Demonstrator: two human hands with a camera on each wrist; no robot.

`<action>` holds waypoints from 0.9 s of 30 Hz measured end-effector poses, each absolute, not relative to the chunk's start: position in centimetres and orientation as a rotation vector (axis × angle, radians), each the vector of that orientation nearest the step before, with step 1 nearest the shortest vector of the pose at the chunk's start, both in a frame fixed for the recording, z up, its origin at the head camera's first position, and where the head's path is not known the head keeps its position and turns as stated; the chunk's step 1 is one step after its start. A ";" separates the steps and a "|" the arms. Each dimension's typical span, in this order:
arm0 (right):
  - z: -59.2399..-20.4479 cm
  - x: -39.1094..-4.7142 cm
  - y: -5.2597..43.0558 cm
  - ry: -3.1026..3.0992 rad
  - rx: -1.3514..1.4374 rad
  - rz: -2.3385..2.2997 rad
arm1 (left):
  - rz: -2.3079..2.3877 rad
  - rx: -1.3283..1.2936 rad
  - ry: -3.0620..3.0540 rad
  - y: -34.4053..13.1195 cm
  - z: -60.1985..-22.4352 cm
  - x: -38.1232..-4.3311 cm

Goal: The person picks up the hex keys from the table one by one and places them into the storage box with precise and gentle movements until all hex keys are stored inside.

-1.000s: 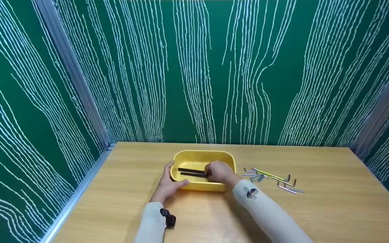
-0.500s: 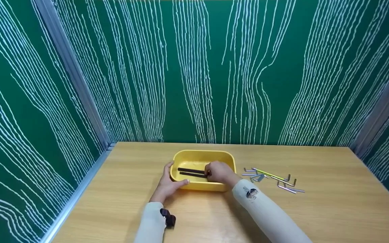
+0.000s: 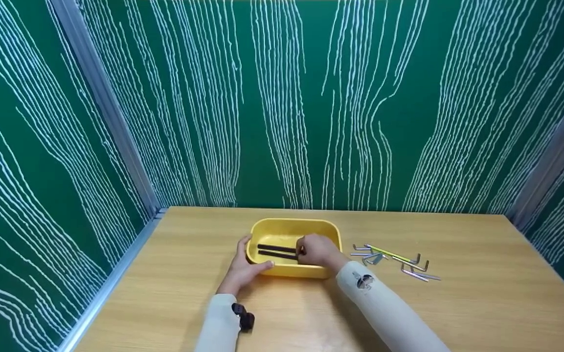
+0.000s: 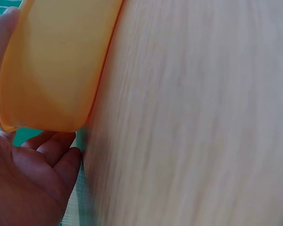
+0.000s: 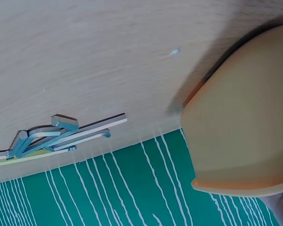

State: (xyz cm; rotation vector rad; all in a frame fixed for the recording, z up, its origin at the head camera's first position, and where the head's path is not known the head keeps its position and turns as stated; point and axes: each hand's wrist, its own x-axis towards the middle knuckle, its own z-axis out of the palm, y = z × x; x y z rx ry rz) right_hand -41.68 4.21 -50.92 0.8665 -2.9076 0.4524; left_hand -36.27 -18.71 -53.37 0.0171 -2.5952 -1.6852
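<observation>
A yellow plastic bin [image 3: 292,272] stands on the table, and two black rods [image 3: 277,248] lie side by side in it. My left hand [image 3: 242,268] holds the bin's left end, thumb over the front rim and fingers along the outer wall. In the left wrist view the bin's end wall [image 4: 52,70] sits between thumb and fingers. Reaching over the right front rim, my right hand [image 3: 318,250] has curled fingers at the rods' right ends and pinches the front one. Those ends are hidden behind the fingers. The right wrist view shows only the bin's outer wall [image 5: 240,108].
Several L-shaped hex keys [image 3: 415,275] lie loosely heaped on the table right of the bin, one with a yellow-green shaft [image 3: 392,253]. A green wall [image 3: 272,98] with white wavy lines rises behind the wooden table [image 3: 174,254].
The front rod has shifted slightly left and toward me, widening the gap to the rear rod. Both hands stay in nearly the same place.
</observation>
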 end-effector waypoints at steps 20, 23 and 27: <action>-48.3 -41.9 6.1 -2.780 0.743 0.739 | -1.702 0.045 -2.614 -18.9 -53.6 -36.4; -47.3 -41.8 6.9 -2.807 0.671 0.769 | -1.708 0.055 -2.610 -18.9 -53.5 -36.4; -46.5 -41.9 8.3 -2.793 0.652 0.788 | -1.712 0.058 -2.599 -18.8 -53.5 -36.3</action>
